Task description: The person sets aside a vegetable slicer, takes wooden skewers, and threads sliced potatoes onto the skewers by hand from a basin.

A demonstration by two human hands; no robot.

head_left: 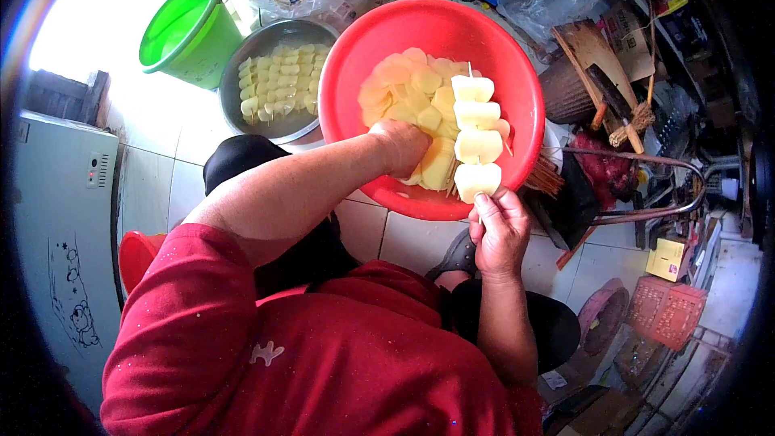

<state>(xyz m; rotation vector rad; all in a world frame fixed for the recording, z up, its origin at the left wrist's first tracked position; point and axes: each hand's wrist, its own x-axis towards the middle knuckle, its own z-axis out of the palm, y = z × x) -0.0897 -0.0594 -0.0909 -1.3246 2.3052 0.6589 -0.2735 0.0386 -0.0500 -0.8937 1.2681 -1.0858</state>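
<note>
Holding hands apart: pinching the loaded skewer (pixel 478 116) by its near end in the right hand (pixel 501 230), over the tub's (pixel 343 56) right side; dipping the left hand (pixel 402 148) among slices (pixel 408 87) inside the tub, hiding its fingertips, so being unable to tell whether gripping any. Probably working best by keeping the skewer steady, piercing slices gently through their middles and leaving even gaps.

A skewer of four spaced, pale slices (pixel 478 145) extends over a red basin (pixel 342 73) of thin, loose slices (pixel 425 79).
</note>
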